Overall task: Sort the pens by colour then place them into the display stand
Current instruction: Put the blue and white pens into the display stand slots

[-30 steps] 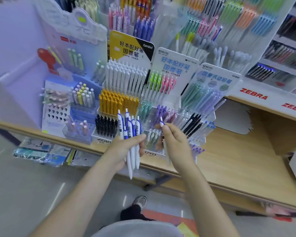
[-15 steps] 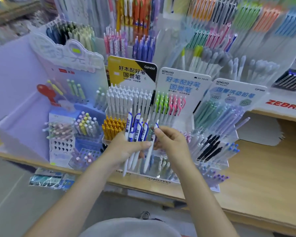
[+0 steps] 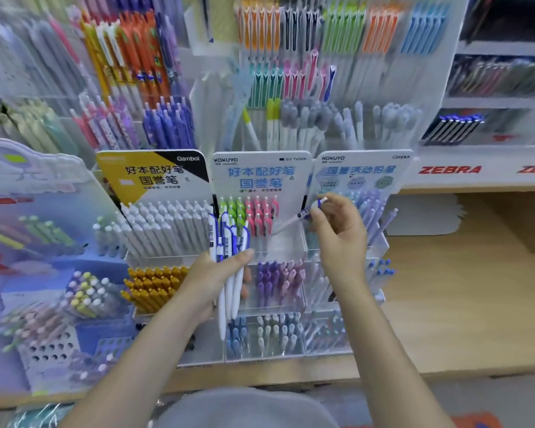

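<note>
Your left hand [image 3: 212,281] gripped a bunch of blue-and-white pens [image 3: 229,257], upright, in front of the stand [image 3: 266,347] on the surface [image 3: 445,304]. Your right hand [image 3: 340,233] pinched one blue-and-white pen [image 3: 303,215] near its clip end, slanted, tip pointing down-left over the clear top compartment just beside the pink pens [image 3: 260,214]. Green pens [image 3: 232,208] stood left of those.
</note>
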Demonstrator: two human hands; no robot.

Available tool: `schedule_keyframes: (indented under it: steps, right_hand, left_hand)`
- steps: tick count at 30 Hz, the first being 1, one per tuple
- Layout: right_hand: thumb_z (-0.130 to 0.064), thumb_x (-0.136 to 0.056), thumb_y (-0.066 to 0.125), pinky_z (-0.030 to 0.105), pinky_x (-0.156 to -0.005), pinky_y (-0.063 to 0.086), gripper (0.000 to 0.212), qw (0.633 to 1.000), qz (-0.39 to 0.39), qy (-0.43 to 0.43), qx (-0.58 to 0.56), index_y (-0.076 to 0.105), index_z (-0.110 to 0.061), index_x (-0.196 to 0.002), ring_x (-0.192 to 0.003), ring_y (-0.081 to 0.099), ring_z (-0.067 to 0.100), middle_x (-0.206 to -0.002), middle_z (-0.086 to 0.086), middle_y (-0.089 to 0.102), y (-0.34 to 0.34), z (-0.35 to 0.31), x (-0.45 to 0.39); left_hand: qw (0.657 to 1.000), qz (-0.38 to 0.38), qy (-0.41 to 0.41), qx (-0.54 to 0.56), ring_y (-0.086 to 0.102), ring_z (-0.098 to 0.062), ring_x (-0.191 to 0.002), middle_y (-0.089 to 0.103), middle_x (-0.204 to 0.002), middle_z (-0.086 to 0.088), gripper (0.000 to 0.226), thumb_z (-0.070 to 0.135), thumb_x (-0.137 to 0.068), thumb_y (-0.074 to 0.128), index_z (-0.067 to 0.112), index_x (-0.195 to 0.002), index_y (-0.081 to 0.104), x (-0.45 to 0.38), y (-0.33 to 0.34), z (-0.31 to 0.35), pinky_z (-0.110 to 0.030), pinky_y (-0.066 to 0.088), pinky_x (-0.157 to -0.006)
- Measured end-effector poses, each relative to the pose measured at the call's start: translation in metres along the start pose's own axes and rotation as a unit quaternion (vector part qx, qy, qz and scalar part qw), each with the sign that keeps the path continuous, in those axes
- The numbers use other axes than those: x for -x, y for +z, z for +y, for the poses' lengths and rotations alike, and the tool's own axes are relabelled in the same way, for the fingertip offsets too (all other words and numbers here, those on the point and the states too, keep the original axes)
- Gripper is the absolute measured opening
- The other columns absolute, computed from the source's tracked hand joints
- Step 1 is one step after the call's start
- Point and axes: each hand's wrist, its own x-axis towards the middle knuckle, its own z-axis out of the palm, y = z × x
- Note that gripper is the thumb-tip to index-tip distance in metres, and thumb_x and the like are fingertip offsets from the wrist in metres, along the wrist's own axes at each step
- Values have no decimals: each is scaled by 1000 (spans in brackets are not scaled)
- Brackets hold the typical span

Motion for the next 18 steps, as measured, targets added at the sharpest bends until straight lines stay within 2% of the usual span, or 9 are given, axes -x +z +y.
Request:
schedule_keyframes:
  steps: [4,9,11,14,18]
  right_hand:
    - [-10,-92,66,30,-86,56,21,997,18,-27,65,64,-28,-103,-90,68,7,-92,-11,70,3,9,-8]
    - [-9,-92,66,28,-90,55,36,993,1,-34,110,60,-44,-98,-94,67,0,-94,-13,70,9,11,-15]
    - [-8,-92,65,27,-90,54,32,992,-8,-33,121,62,-40,-99,-94,66,0,-95,-10,70,11,14,-18]
    - [-8,-93,65,25,-88,55,22,988,-17,-44,150,66,-25,-108,-93,66,-1,-94,-8,70,15,19,-22]
    - [-8,-93,64,17,-84,52,21,981,-29,-59,185,67,-15,-112,-87,66,1,-92,-5,69,21,21,-25]
  left_hand:
    - [1000,-19,13,14,58,-23,-51,63,-63,-9,32,31,-74,79,6,-88,64,-11,3,9,-30,51,-51]
    - [999,-27,17,7,58,-22,-50,64,-63,-10,26,25,-81,77,6,-92,64,-20,7,18,-30,52,-49]
    - [999,-29,15,7,59,-22,-50,64,-63,-10,25,25,-82,77,6,-92,64,-22,7,17,-30,52,-50]
    - [999,-36,10,14,59,-21,-50,64,-62,-10,24,23,-83,76,5,-93,64,-24,7,16,-29,53,-49]
    - [999,-45,12,23,58,-21,-49,63,-62,-11,23,22,-84,76,4,-92,65,-27,7,17,-28,52,-48]
